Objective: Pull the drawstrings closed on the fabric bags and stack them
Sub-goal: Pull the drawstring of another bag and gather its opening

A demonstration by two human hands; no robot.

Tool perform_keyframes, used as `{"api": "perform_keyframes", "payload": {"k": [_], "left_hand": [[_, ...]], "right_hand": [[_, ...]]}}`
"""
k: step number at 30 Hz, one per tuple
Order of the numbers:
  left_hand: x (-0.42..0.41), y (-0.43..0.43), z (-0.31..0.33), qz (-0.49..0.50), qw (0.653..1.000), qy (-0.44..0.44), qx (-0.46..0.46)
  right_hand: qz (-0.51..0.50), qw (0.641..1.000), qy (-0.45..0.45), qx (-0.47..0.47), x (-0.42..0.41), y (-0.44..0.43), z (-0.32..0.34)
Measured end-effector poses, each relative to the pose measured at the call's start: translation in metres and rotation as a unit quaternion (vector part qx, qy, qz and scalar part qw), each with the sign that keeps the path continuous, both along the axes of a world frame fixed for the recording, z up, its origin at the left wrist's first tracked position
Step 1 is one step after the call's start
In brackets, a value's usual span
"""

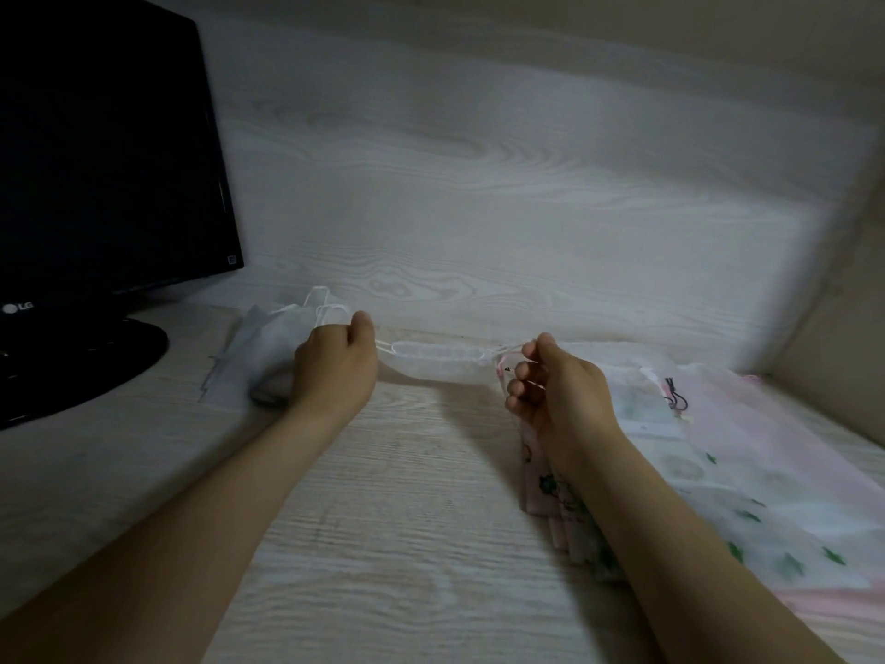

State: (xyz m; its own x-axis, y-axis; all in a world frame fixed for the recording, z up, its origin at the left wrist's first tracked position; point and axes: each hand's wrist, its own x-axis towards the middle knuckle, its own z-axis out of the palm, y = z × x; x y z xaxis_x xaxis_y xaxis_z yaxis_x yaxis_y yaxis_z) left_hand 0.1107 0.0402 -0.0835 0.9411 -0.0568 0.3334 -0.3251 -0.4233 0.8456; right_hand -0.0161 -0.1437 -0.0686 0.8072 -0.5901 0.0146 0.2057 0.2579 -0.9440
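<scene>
White drawstring bag (pixel 438 361) stretched between both hands, left hand (pixel 335 364) pinching one cord, right hand (pixel 558 388) curled round the other, patterned bags (pixel 718 452) beside the right wrist.

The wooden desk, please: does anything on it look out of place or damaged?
Nothing stands out: left hand and right hand pull the drawstrings of the sheer white fabric bag; nothing looks torn or spilled.

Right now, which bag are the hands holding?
The sheer white bag stretched between the left hand and right hand, each gripping its drawstrings. The white bags at left and printed bags at right lie on the desk.
</scene>
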Motion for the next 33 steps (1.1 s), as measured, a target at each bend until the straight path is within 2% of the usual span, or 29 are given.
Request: {"api": "perform_keyframes", "payload": {"k": [3,5,9,11,16,18,21,23,28,33], "left_hand": [[0.003,-0.002,0.003,-0.037,0.984,0.114,-0.128],[0.002,-0.001,0.003,-0.067,0.967,0.147,-0.198],[-0.001,0.002,0.002,-0.077,0.965,0.135,-0.211],[0.002,0.001,0.002,-0.066,0.959,0.158,-0.227],[0.006,0.0,0.007,-0.081,0.917,0.241,-0.306],[0.006,0.0,0.007,-0.068,0.927,0.224,-0.294],[0.007,0.002,0.001,-0.017,0.975,0.136,-0.176],[0.008,0.002,-0.003,-0.004,0.987,0.076,-0.142],[0.012,0.006,-0.007,-0.02,0.966,0.064,-0.249],[0.013,0.005,-0.01,-0.044,0.945,0.071,-0.316]], "right_hand": [[-0.04,0.999,-0.015,0.013,-0.002,0.002,0.001],[-0.058,0.997,-0.027,0.042,-0.003,0.003,0.004],[-0.112,0.992,-0.033,0.042,-0.004,0.004,0.007],[-0.13,0.989,-0.036,0.057,-0.005,0.003,0.007],[-0.118,0.988,-0.063,0.081,-0.006,0.002,0.008],[-0.112,0.988,-0.069,0.079,-0.006,0.001,0.007],[-0.101,0.99,-0.068,0.075,-0.003,-0.001,0.004],[-0.094,0.99,-0.072,0.075,-0.002,-0.002,0.003],[-0.093,0.986,-0.101,0.098,-0.001,-0.005,0.001],[-0.09,0.968,-0.139,0.186,0.001,-0.005,0.004]]}}
